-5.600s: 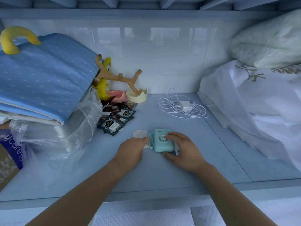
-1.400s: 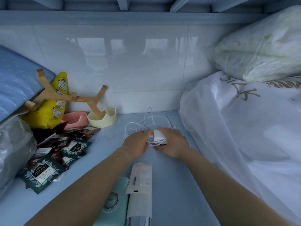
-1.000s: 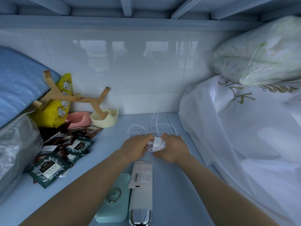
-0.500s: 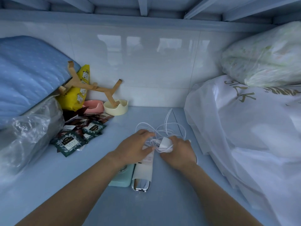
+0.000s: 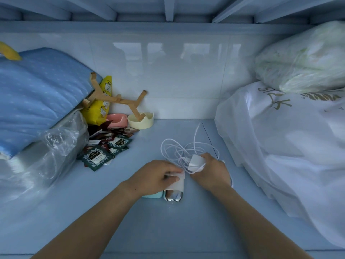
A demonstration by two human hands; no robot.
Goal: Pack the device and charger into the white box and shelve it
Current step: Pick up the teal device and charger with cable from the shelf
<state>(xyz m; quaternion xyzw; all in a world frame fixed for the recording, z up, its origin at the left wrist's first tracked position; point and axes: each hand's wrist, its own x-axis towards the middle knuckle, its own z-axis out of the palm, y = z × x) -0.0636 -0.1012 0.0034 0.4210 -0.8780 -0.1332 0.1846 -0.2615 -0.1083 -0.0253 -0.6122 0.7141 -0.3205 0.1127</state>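
Observation:
My right hand [image 5: 211, 171] holds the white charger plug [image 5: 196, 160], with its white cable [image 5: 175, 148] trailing in loose loops over the blue shelf behind. My left hand [image 5: 155, 176] rests on a white device with a chrome end [image 5: 174, 193], fingers curled over its white upper part. A teal device [image 5: 152, 194] lies just left of it, mostly hidden under my left hand. No white box is in view.
Tea sachets [image 5: 101, 152], a cream bowl [image 5: 141, 120], a pink dish [image 5: 115, 119], a wooden stand [image 5: 119, 100] and a yellow pouch [image 5: 100, 105] crowd the back left. Folded blue bedding [image 5: 37, 101] over clear plastic [image 5: 43, 156] fills the left; white bagged bedding [image 5: 291, 146] fills the right.
Both hands have drawn the charger and cable nearer to me along the shelf. My left hand has left the cable and now rests on the white and chrome device.

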